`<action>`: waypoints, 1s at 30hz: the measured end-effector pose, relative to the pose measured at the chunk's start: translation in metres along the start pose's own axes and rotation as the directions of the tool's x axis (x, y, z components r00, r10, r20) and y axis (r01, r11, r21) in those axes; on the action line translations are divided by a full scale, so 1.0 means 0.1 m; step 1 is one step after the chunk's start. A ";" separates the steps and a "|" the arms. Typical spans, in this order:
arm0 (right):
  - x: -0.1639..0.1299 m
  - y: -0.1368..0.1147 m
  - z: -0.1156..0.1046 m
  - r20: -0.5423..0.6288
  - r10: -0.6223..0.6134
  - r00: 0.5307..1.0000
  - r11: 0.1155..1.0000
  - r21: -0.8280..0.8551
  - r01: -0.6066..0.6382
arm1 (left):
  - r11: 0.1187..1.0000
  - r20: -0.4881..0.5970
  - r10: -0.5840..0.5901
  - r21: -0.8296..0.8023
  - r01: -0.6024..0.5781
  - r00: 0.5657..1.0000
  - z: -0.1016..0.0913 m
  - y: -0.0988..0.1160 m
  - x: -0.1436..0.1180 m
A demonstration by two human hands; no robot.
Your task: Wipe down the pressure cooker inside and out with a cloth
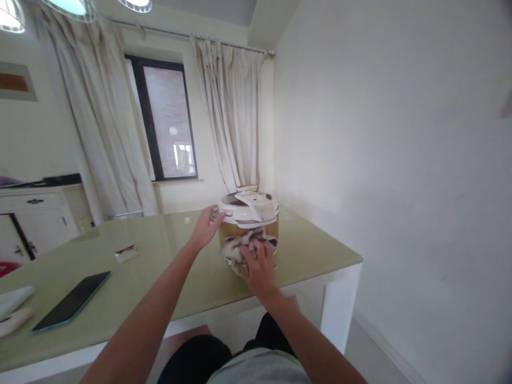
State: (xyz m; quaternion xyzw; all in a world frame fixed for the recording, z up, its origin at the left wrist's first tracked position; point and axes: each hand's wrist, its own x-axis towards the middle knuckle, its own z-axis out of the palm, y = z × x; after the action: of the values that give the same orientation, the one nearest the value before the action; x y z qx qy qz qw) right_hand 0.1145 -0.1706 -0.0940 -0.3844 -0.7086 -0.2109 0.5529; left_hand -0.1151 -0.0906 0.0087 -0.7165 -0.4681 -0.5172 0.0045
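Note:
A rice cooker (251, 213) with a white lid and a golden-brown body stands on the glass-topped table (168, 266), toward its right end. My left hand (208, 226) rests against the cooker's left side at the lid's rim. My right hand (258, 266) presses a crumpled pale cloth (240, 246) against the cooker's front, low on the body. The cloth hides part of the lower front of the cooker.
A dark phone (72, 301) lies on the table at the left. A small wrapped item (126, 253) sits further back. White objects (12, 309) lie at the table's left edge. A white cabinet (36, 218), curtains and a window stand behind. A bare wall runs along the right.

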 end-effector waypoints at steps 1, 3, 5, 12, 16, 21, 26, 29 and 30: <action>-0.08 -0.05 0.03 0.074 -0.083 0.994 0.996 -0.015 0.084 | 1.000 0.038 0.011 -0.017 -0.011 0.999 0.00 -0.06 -0.01; -0.13 -0.12 0.07 0.169 -0.168 0.971 0.984 -0.030 0.176 | 0.998 0.099 0.055 -0.018 -0.053 0.994 -0.04 -0.15 -0.03; 0.01 -0.15 0.08 0.196 -0.183 0.963 0.981 -0.020 0.191 | 0.996 0.139 0.086 0.025 -0.090 0.987 -0.10 -0.19 -0.03; 0.54 -0.25 0.16 0.109 -0.190 0.976 0.963 -0.172 0.207 | 0.944 0.231 0.168 0.241 -0.224 0.958 -0.24 -0.09 0.02; 0.15 -0.24 0.25 0.141 -0.384 0.912 0.899 -0.167 0.404 | 0.872 0.187 0.185 0.423 -0.249 0.965 -0.25 0.12 -0.10; 0.33 0.01 -0.12 0.081 -0.339 0.937 0.932 -0.110 0.347 | 0.739 0.211 0.128 0.631 -0.234 0.969 -0.29 0.40 -0.24; 1.35 0.39 -0.73 0.158 0.041 0.987 0.988 -0.157 -0.016 | 0.698 0.230 0.083 0.681 -0.222 0.970 -0.31 0.49 -0.23; 1.73 0.47 -0.83 0.530 -0.002 0.848 0.995 -0.087 0.057 | 0.701 0.222 0.080 0.680 -0.214 0.972 -0.30 0.49 -0.22; 1.80 0.45 -0.83 0.604 -0.032 0.796 0.993 -0.068 0.092 | 0.703 0.221 0.081 0.679 -0.213 0.972 -0.30 0.49 -0.22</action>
State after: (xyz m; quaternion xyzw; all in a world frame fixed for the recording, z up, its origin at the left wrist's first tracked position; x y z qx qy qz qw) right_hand 0.1845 -0.1470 0.0952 -0.4337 -0.8488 -0.1291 0.2735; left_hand -0.1054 -0.1475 0.0296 -0.7391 -0.5680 -0.2356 0.2750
